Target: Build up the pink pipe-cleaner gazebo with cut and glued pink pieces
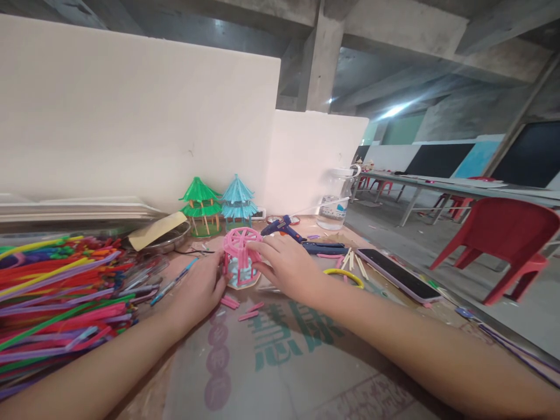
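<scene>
Centrally, both hands, left [199, 291] and right [286, 265], flanked the upright pink pavilion [240, 258] mid-tabletop [306, 361], fingers closed lightly on its sides.

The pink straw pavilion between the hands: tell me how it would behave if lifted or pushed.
The pink straw pavilion looks built from thin plastic straws, so it is probably very light and easy to crush. It is tall on a small base, so a sideways push would likely tip it. The left hand and right hand touch it on both sides, which suggests it needs steadying.
</scene>
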The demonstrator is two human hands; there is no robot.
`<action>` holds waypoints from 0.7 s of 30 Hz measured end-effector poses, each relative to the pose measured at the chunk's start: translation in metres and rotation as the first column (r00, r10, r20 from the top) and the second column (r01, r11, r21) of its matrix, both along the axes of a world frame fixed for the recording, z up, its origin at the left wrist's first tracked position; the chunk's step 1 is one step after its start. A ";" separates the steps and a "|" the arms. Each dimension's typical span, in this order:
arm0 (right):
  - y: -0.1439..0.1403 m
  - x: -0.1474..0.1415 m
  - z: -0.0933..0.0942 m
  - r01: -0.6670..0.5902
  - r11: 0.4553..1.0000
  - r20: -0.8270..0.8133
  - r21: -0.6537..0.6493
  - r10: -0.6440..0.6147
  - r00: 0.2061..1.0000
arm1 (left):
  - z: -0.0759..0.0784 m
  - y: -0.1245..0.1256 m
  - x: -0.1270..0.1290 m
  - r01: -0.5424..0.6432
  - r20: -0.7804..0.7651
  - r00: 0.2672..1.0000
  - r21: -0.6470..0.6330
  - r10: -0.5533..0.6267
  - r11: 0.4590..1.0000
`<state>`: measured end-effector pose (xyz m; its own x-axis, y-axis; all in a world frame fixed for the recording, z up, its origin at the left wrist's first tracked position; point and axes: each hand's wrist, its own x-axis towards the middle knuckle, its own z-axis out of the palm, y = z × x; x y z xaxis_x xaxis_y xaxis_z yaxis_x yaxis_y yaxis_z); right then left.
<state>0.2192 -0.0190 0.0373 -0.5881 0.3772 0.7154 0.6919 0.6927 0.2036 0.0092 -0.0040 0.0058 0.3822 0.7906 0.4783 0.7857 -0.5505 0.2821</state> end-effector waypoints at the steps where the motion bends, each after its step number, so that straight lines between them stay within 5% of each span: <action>1: 0.000 0.000 0.000 -0.002 1.000 -0.002 0.009 0.002 1.000 | 0.000 0.000 0.000 0.001 0.004 1.000 0.002 -0.001 1.000; 12: 0.000 0.002 -0.002 -0.092 0.996 -0.078 -0.007 0.091 0.993 | 0.001 -0.001 0.000 -0.007 -0.015 1.000 -0.010 0.007 1.000; 21: 0.001 0.001 -0.001 -0.036 0.999 -0.014 -0.040 0.036 0.999 | 0.002 -0.002 0.001 0.014 0.024 1.000 -0.009 -0.014 1.000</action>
